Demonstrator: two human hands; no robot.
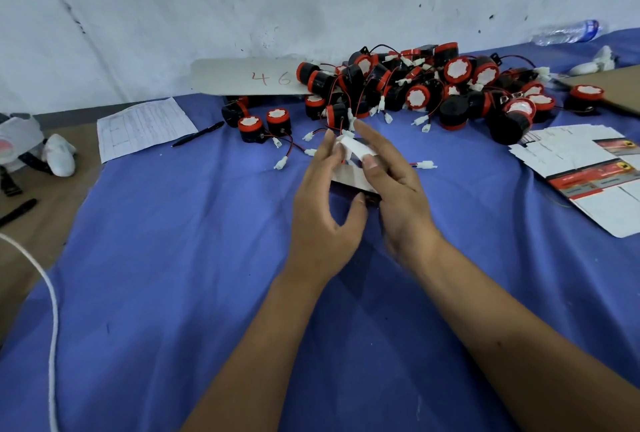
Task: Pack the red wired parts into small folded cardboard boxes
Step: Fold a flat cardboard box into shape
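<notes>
Both my hands hold one small cardboard box (349, 177) above the blue cloth, near the middle of the view. My left hand (325, 210) grips its left side, thumb under the bottom edge. My right hand (391, 189) grips the right side, its thumb pressing a white flap (356, 149). A red wire with a white plug (426, 165) sticks out to the right from behind my right hand. A big pile of red and black wired parts (433, 88) lies just beyond. Two loose parts (265, 123) stand to the left of the pile.
Flat unfolded boxes (585, 168) lie at the right. A paper sheet (145, 126) and a pen (198, 134) lie at the left, a card marked 46 (249, 77) leans on the wall. A plastic bottle (568, 31) lies far right.
</notes>
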